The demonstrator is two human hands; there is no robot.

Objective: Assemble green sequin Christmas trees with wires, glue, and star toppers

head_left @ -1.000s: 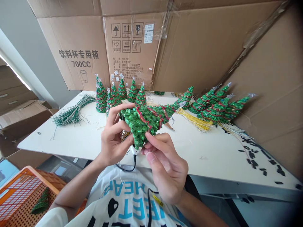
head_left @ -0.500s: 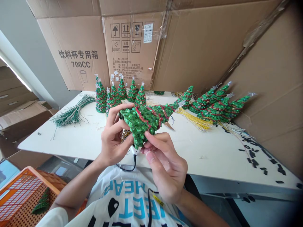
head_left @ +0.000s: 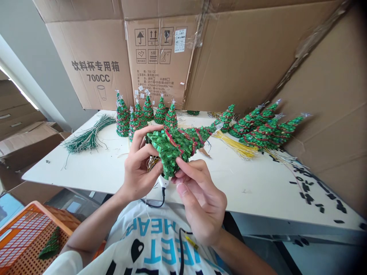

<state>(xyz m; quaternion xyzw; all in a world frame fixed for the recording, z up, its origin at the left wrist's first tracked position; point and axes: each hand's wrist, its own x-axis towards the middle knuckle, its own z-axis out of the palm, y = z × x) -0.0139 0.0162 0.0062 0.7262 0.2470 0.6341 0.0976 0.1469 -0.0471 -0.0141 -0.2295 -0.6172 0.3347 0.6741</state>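
Note:
A small green tinsel Christmas tree (head_left: pixel 179 147) with red garland lies tilted on its side in front of me, its clear star tip pointing right and its wide base to the left. My left hand (head_left: pixel 140 164) grips it by the base, fingers behind and thumb at the lower edge. With the index fingertip, my right hand (head_left: pixel 202 200) touches the tree's lower side; its thumb and other fingers are bent close together just under the base rim. Whether they pinch something small there is hidden. Behind the base, a white device (head_left: pixel 163 182) with a black cable is partly visible.
Several finished trees (head_left: pixel 122 116) stand at the back left, and more trees (head_left: pixel 258 128) lean at the right. Green wires (head_left: pixel 90 133) and yellow wires (head_left: pixel 236 145) lie bundled on the white table (head_left: pixel 246 183). Black bits (head_left: pixel 308 198) are scattered right. An orange crate (head_left: pixel 23 233) sits lower left.
Almost nothing differs. Both hands keep their hold on the tree, apart from a very slight shift.

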